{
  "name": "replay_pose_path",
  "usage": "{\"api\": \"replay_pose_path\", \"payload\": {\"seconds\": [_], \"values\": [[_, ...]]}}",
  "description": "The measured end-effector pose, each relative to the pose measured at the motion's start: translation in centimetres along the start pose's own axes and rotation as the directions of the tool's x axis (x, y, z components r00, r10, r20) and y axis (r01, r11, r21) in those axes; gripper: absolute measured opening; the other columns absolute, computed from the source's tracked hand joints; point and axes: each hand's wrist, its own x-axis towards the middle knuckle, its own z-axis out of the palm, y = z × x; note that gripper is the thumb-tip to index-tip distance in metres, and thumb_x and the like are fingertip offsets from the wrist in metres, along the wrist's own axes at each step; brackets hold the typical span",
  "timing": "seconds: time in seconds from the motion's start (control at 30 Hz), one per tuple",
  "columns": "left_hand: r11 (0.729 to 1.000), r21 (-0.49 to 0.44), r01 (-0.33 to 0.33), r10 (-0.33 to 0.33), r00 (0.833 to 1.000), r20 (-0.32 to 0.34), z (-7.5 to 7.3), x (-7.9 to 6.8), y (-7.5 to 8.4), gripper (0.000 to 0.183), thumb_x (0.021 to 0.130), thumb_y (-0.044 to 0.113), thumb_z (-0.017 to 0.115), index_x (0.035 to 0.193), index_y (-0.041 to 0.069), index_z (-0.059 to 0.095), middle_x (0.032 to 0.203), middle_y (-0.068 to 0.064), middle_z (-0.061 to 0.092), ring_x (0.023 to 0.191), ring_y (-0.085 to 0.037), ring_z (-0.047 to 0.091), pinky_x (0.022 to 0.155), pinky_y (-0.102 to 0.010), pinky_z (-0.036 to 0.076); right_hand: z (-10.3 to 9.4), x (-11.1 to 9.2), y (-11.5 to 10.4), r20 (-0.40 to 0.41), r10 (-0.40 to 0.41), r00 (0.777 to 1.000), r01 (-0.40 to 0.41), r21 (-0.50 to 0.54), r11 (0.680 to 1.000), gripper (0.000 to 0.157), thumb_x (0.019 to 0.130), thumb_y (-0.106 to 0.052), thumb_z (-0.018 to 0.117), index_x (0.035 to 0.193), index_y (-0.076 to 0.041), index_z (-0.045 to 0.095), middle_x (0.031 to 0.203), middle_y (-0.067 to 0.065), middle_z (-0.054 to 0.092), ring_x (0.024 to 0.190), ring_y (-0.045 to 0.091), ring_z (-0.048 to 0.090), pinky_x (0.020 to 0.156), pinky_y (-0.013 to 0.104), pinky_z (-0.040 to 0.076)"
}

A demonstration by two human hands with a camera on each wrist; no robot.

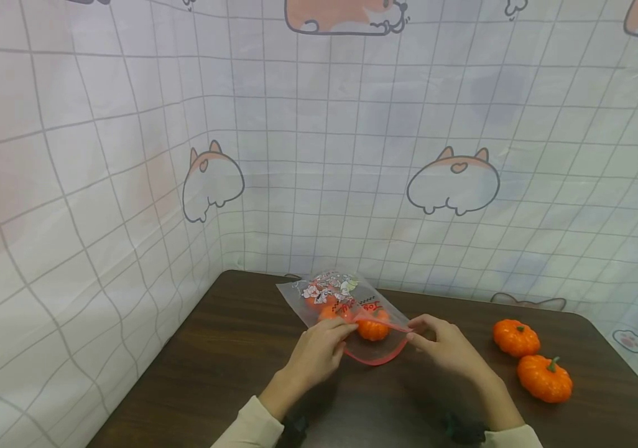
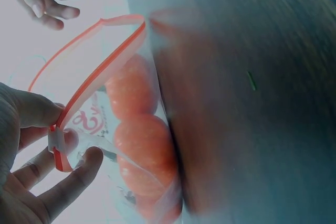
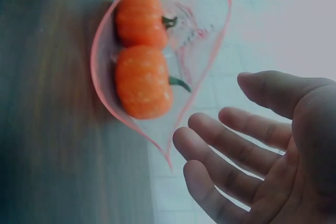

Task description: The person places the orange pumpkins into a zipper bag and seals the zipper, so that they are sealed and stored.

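A clear zip bag [image 1: 377,361] with a red rim lies near the back of the table, its mouth facing me and standing open. Inside it are small orange pumpkins [image 1: 373,330], some with green stems. My left hand [image 1: 313,353] pinches the left end of the rim, close to a whitish slider [image 2: 56,139]. By the bag's right corner is my right hand [image 1: 453,350]. The right wrist view shows that right hand [image 3: 252,156] with spread, relaxed fingers, apart from the bag and holding nothing. Printed figures partly cover the pumpkins farther in.
Two more pumpkins, one farther back [image 1: 516,338] and one nearer [image 1: 545,378], sit on the dark wooden table [image 1: 212,354] to the right. A thin green sliver [image 2: 251,81] lies on the tabletop. Gridded cloth [image 1: 324,155] hangs behind and at the sides.
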Motion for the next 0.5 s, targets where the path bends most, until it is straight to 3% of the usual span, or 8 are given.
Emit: {"api": "replay_pose_path", "payload": {"seconds": [0.27,0.5], "values": [[1.0,-0.001,0.0,0.0,1.0,-0.004,-0.1,0.1,0.1,0.041,0.085,0.003,0.075,0.124,0.016,0.074,0.12,0.005,0.073,0.11,-0.014,0.068,0.087,-0.034,0.06,-2.4,-1.0,0.2,-0.057,0.002,0.998,-0.004,-0.038,0.999,0.038,0.101,-0.031,0.064,0.131,-0.007,0.061,0.118,0.014,0.072,0.095,0.025,0.073,0.076,0.037,0.06],[1.0,-0.001,0.005,-0.005,1.0,0.006,-0.1,0.1,-0.1,0.04,0.086,0.004,0.074,0.124,0.016,0.074,0.122,0.005,0.073,0.111,-0.014,0.068,0.089,-0.034,0.059,-4.6,-1.9,0.3,-0.16,-0.035,0.987,0.02,-0.095,0.995,0.04,0.103,-0.038,0.06,0.131,-0.009,0.062,0.116,0.01,0.073,0.095,0.021,0.071,0.075,0.032,0.056]]}}
